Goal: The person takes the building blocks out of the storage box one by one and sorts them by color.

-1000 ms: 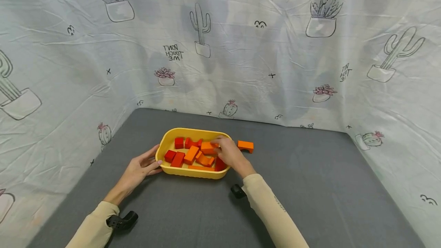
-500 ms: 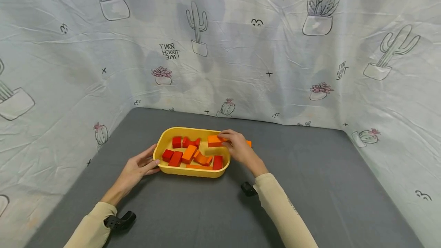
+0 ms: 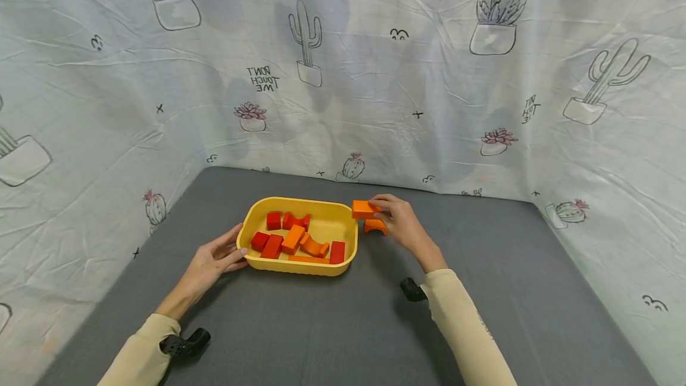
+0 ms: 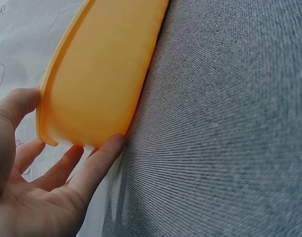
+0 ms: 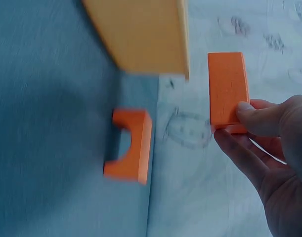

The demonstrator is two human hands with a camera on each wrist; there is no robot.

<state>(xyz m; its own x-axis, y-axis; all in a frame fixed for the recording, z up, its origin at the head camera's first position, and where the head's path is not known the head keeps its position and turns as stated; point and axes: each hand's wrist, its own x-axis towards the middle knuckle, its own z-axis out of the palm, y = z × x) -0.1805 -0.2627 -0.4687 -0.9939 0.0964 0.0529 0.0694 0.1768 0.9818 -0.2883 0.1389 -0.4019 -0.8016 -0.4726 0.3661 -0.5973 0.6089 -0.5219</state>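
Orange block [image 3: 362,209] lifted, end hidden by pinching right fingers [image 5: 244,159]; left fingers [image 4: 97,165] touch tray [image 3: 296,268].

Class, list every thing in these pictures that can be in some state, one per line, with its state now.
Yellow tray: upright, uncovered, on the gray table
Red blocks: inside the tray
Orange arch: standing outside the tray, hollow side down
Handheld orange block: in the air, apart from tray and arch
Remaining orange blocks: inside the tray
Right grip: pinching the handheld orange block
Left grip: spread, touching the tray's end
Printed cloth: hanging, wrinkled
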